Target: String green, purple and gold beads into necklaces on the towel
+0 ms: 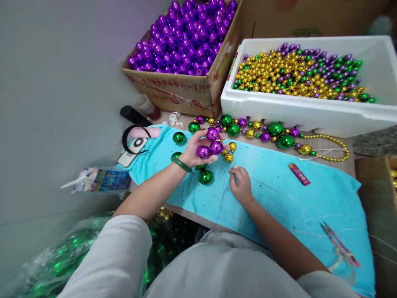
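Note:
In my left hand point(196, 150), palm up with a green bangle point(182, 164) at the wrist, lie several shiny purple beads point(216, 147). My right hand point(241, 184) is pinched at the end of a thin clear string point(279, 192), which trails right across the turquoise towel point(263, 215). Whether a needle is between those fingertips is too small to tell. Large green beads point(205, 176) rest on the towel beside and partly under my left hand. Small gold beads point(228, 157) sit just right of it.
A finished-looking bead strand point(276, 128) curves along the back. Behind stand a cardboard box point(186, 93) of purple beads and a white foam box point(297, 107) of mixed beads. Scissors point(339, 244) and a magenta packet point(299, 174) lie right; a phone point(132, 152) lies left.

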{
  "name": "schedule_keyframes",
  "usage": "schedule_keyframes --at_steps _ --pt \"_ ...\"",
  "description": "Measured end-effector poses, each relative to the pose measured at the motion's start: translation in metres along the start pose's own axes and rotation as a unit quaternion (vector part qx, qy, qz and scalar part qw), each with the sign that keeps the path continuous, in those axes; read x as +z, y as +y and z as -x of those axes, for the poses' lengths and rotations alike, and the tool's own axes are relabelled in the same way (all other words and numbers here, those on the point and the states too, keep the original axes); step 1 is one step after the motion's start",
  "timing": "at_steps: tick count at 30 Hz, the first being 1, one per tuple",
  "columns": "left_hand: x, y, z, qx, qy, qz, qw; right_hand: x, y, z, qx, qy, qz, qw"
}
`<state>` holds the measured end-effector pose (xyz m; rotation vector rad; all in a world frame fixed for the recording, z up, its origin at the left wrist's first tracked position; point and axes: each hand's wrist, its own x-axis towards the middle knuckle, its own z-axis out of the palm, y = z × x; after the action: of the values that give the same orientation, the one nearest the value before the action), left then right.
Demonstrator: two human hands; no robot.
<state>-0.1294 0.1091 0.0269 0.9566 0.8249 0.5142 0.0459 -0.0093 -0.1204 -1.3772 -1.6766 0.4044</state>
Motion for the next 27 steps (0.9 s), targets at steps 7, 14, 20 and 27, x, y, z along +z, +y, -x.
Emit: schedule_keyframes --at_steps 7,14,20,27 --pt "0.005 -0.008 -0.006 0.068 -0.031 -0.402 0.913 -0.001 0.0 0.0 -0.004 -0.012 0.011 1.0" --pt "0.008 -0.039 -0.016 0.123 -0.069 -0.806 0.575 -0.003 -0.001 -0.002 -0.013 -0.011 0.024 1.0" --pt "-0.001 -0.014 -0.016 0.169 -0.077 -0.824 0.536 -0.001 0.007 0.005 -0.048 0.005 0.028 0.998" --pt "-0.063 0.138 -0.044 0.252 0.316 -0.742 0.535 0.004 0.021 0.007 -0.096 0.029 0.051 0.994"
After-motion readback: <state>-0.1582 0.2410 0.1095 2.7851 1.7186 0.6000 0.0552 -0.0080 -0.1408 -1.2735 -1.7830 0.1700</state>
